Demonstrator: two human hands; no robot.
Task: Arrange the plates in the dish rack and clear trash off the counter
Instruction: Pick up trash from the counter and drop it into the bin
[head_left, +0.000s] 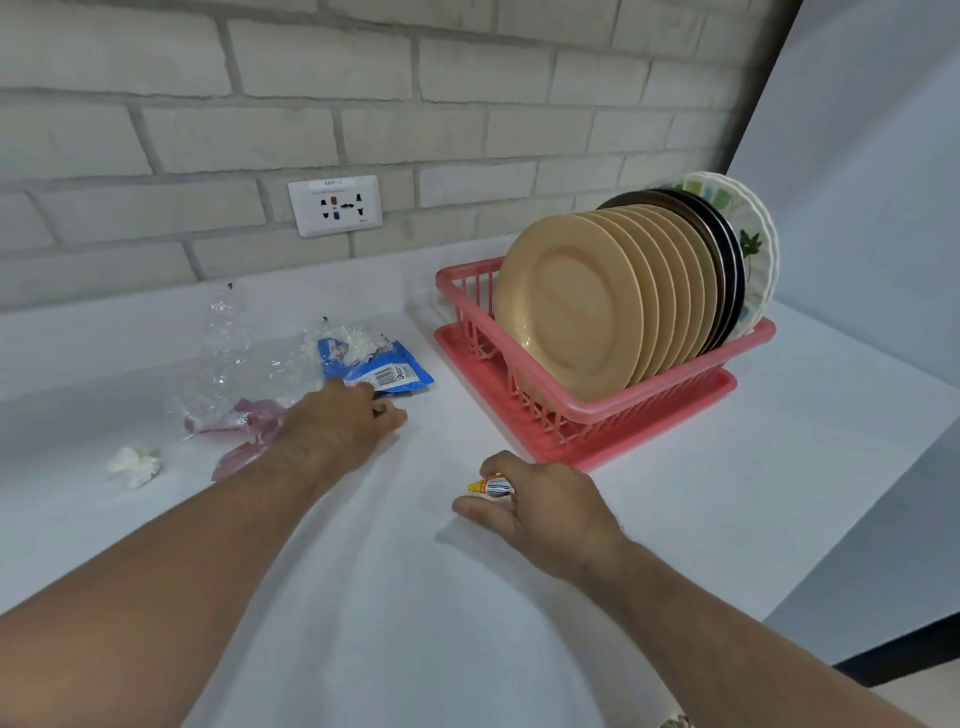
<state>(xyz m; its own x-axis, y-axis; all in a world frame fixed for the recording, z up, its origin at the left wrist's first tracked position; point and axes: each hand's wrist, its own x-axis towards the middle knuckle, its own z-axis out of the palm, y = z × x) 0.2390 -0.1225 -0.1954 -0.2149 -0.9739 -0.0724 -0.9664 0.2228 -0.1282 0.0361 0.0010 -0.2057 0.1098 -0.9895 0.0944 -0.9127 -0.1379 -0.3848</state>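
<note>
Both forearms are bare and stretch forward from the lower edge of the view. The left forearm (197, 545) runs up and to the right, ending in the left hand (340, 423), palm down and low over the counter (395, 613), knuckles up, fingers (358, 389) curled under with the thumb beside them; whether they grip anything cannot be told. The right forearm (727, 639) angles up and to the left. The right hand (545, 512) sits nearer, back upward, thumb stretched leftward, its curled fingers pinching a small wrapper (493, 487)
</note>
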